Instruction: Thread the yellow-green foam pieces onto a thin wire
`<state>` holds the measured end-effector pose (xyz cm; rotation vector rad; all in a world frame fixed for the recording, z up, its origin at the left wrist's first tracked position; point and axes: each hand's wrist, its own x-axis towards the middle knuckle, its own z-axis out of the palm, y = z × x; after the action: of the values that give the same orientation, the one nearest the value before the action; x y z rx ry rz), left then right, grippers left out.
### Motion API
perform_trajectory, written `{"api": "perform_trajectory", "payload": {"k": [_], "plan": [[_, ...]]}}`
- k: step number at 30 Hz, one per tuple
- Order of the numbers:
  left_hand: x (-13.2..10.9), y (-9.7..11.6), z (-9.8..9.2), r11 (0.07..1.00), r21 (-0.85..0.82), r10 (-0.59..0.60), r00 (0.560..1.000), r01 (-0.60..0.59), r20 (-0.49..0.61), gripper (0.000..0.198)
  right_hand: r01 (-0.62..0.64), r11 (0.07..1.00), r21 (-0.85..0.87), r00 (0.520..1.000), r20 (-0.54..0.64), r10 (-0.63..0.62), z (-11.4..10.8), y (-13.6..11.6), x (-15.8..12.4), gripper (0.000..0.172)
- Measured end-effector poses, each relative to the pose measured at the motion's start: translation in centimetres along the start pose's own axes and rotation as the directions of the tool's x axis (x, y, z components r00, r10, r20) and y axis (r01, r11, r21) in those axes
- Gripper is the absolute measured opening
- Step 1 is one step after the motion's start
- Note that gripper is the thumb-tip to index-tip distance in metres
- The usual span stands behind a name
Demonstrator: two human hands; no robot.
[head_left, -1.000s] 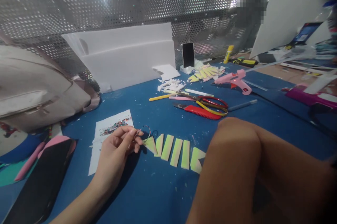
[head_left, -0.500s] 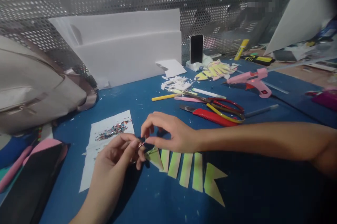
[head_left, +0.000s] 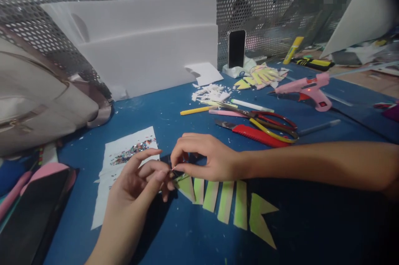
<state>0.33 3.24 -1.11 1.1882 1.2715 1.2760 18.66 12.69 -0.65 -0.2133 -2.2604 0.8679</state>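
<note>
My left hand [head_left: 140, 190] is held over the blue table, its thumb pressed to a curled finger while the index finger stretches free. Tip to tip with it, my right hand [head_left: 207, 157] pinches between thumb and index finger. A tiny thin piece [head_left: 173, 169] shows where the fingertips meet; its kind is too small to tell. Just below lie green-and-cream strips [head_left: 226, 200] in a fish-like row, with a triangular piece [head_left: 186, 186] at the left end and a notched tail piece [head_left: 261, 219] at the right. Beside my left hand, white paper [head_left: 107, 173] bears colourful sequins [head_left: 132, 152].
Beyond my right hand lie a red cutter [head_left: 260, 135], scissors [head_left: 274, 119], markers [head_left: 196, 110] and white scraps [head_left: 212, 92]. A pink glue gun [head_left: 311, 90] stands at right, its cord trailing. A phone [head_left: 237, 49] stands behind; a beige bag [head_left: 40, 94] sits at left.
My left index finger has lifted away from the thumb and straightened. The right fingertips have come against the left ones at the tiny piece. The whole view has shifted slightly.
</note>
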Motion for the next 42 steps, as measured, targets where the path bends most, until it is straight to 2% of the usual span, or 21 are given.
{"api": "perform_trajectory", "payload": {"k": [2, 8, 16, 28, 36, 42], "plan": [[-0.02, -0.02, 0.04, 1.000, 0.020, 0.009, 1.000, -0.009, -0.011, 0.032, 0.002, 1.000, 0.011, 1.000, -0.003, -0.002, -0.01, -0.02, -0.02, 0.006], [-0.21, 0.09, 0.13, 0.989, 0.140, 0.047, 0.999, -0.044, -0.015, 0.013, 0.025, 0.999, 0.043, 1.000, 0.002, -0.026, -0.03, 0.03, 0.00, 0.005], [-0.38, 0.29, 0.14, 0.983, 0.176, 0.059, 0.997, -0.051, -0.045, 0.014, 0.010, 0.996, 0.089, 1.000, -0.015, -0.009, 0.01, 0.03, 0.06, 0.007], [-0.37, 0.27, 0.35, 0.990, 0.138, 0.051, 0.996, -0.040, -0.078, 0.016, -0.022, 0.996, 0.082, 1.000, -0.005, 0.023, -0.02, 0.15, 0.06, 0.006], [-0.23, -0.26, -0.13, 0.988, 0.154, 0.001, 1.000, 0.003, -0.028, 0.015, -0.058, 0.997, 0.059, 0.998, 0.022, 0.057, 0.03, 0.19, 0.09, 0.004], [-0.35, -0.45, -0.38, 0.991, 0.135, -0.004, 1.000, 0.008, -0.030, 0.013, -0.042, 0.999, -0.021, 0.998, 0.048, 0.043, 0.15, 0.00, -0.12, 0.016]]}}
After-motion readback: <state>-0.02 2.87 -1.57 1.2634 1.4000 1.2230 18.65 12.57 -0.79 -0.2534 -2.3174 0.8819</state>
